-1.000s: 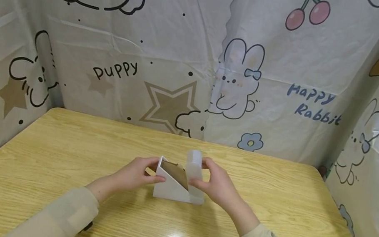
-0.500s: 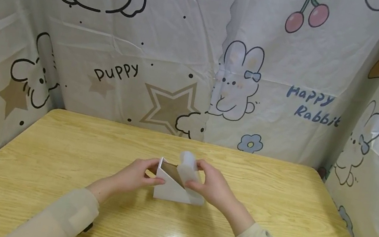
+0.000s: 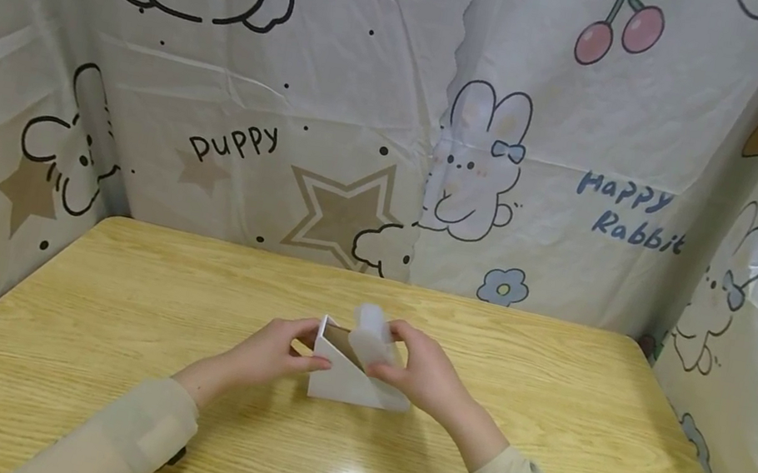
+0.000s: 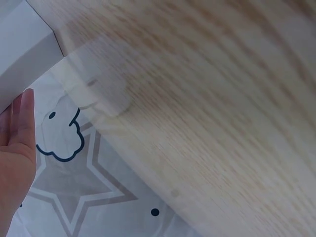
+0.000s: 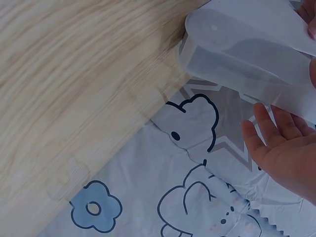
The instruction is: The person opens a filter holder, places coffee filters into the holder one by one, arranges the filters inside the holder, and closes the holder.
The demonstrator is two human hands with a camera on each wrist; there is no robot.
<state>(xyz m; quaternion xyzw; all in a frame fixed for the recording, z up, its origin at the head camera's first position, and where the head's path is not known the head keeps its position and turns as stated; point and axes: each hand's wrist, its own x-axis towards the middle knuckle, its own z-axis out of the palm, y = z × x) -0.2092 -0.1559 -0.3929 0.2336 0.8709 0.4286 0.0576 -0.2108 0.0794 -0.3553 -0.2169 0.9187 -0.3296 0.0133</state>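
Note:
A white box (image 3: 341,384) with a sloping open top and a brown inside stands on the table in the head view. My left hand (image 3: 268,346) grips its tall left end, thumb on the near side. In the left wrist view, the fingers of the left hand (image 4: 19,143) lie against the white box (image 4: 27,47). A translucent, round-ended plastic case (image 3: 370,338) leans tilted at the box's open side, pinched by my right hand (image 3: 429,374) between thumb and fingers. The right wrist view shows the case (image 5: 232,54) from its rounded end; how deep it sits is hidden.
The wooden table (image 3: 189,279) spreads out around the box. A printed cloth (image 3: 343,95) hangs behind it and along both sides, close to the table's far edge.
My right hand has moved a little left and down, and the plastic case has tilted further left. The left hand and the white box have stayed about where they were.

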